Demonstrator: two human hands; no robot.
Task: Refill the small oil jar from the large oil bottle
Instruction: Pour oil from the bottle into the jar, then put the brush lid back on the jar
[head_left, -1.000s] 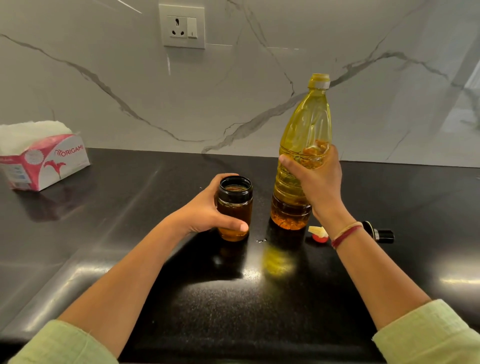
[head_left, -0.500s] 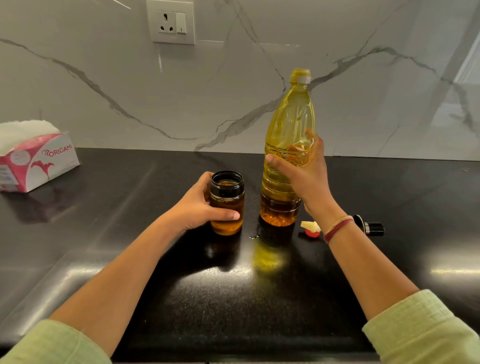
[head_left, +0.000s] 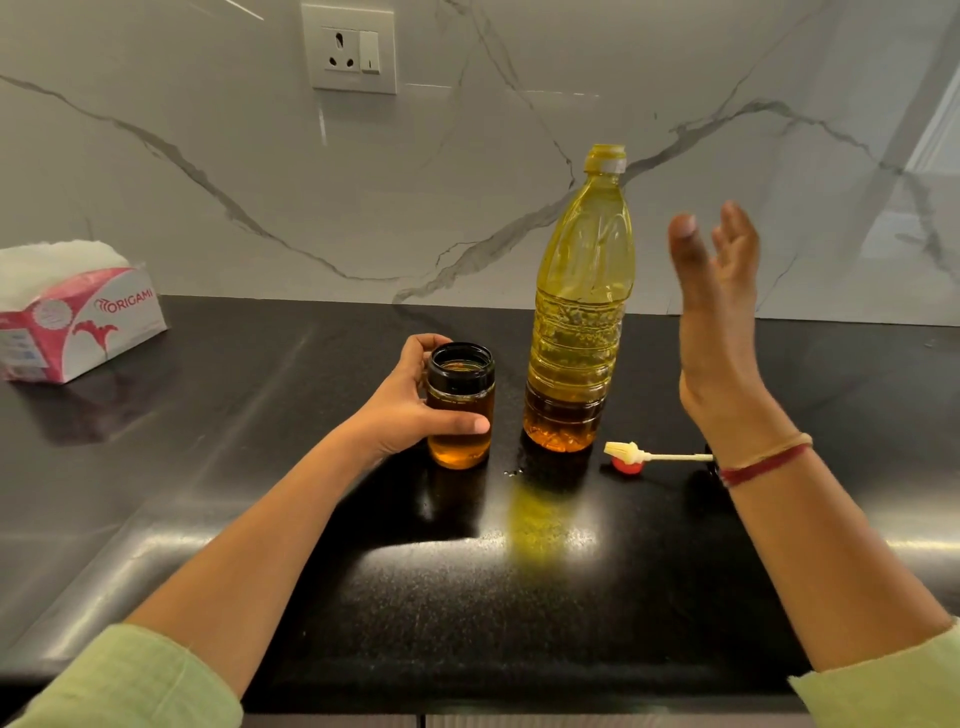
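Note:
The small oil jar (head_left: 460, 410) stands uncapped on the black counter (head_left: 519, 597), amber oil filling most of it. My left hand (head_left: 410, 400) wraps around its left side, thumb across the front. Just right of it the large oil bottle (head_left: 579, 312) stands upright, open at the top, with oil in its lower part. My right hand (head_left: 714, 312) is raised to the right of the bottle, fingers spread, touching nothing.
A brush-tipped stick and a red cap (head_left: 628, 457) lie on the counter right of the bottle, its far end hidden behind my right wrist. A pink tissue box (head_left: 72, 317) sits at the far left. A few oil drops (head_left: 513, 472) lie between jar and bottle.
My right hand has let go of the large bottle and lifted away to the right with fingers open. The bottle stays standing; my left hand keeps its hold on the jar.

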